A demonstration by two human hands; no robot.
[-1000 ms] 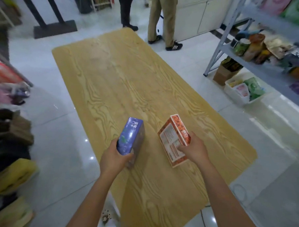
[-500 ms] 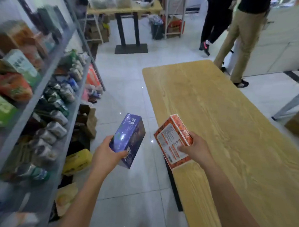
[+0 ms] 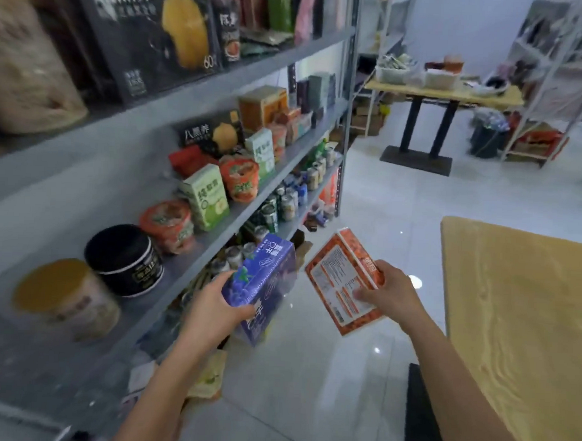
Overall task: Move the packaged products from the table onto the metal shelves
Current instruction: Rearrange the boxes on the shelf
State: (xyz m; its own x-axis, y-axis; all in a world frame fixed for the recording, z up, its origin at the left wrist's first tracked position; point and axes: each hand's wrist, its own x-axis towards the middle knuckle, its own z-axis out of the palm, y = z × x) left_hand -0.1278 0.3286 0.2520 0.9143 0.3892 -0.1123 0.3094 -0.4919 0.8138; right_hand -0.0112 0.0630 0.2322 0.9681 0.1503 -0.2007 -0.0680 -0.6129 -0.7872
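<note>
Head view catches the carrying step: the left hand (image 3: 212,312) grips a blue carton (image 3: 263,279) just beside the metal shelf (image 3: 184,265), the right hand (image 3: 388,299) holds an orange box (image 3: 342,284) farther from that shelf, both off the counter (image 3: 512,313), so next likely means finding bare shelf space.

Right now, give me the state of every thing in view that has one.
Blue box: held in the left hand, not yet shelved.
Orange box: held tilted in the right hand, not yet shelved.
Black tub: upright on the metal shelf, lid on.
Yellow-lidded tub: upright beside it, lid on.
</note>
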